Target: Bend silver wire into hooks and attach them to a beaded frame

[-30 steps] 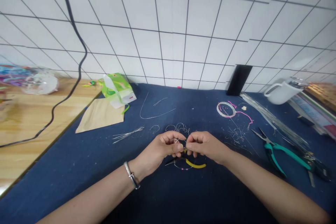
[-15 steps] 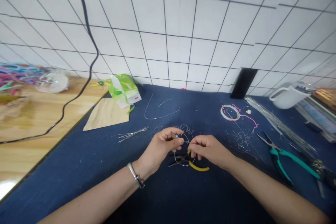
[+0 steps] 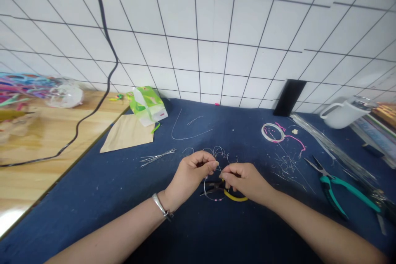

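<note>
A thin silvery wire ring (image 3: 205,187) with a few small pink beads (image 3: 218,200) hangs between my hands above the blue cloth. My left hand (image 3: 196,169) pinches the wire at the upper left, thumb against forefinger. At the other side my right hand (image 3: 243,178) is closed in a pinch on the same wire. Behind and below the ring lie yellow-handled pliers (image 3: 235,196), their dark jaws pointing left; my right hand partly covers them. Curly wire pieces (image 3: 219,150) lie on the cloth just beyond my fingertips.
Teal-handled pliers (image 3: 349,189), wire clippings (image 3: 286,163), a white ring of pink beads (image 3: 273,133) and a wire bundle (image 3: 334,144) lie at right. A white mug (image 3: 343,113) stands behind. To the left are straight wires (image 3: 157,157), a beige pouch (image 3: 128,132) and a green packet (image 3: 147,105).
My fingers have shifted slightly on the wire; the left thumb and fingertips are closer together. The beaded part of the ring hangs a little lower. The whole view has shifted slightly.
</note>
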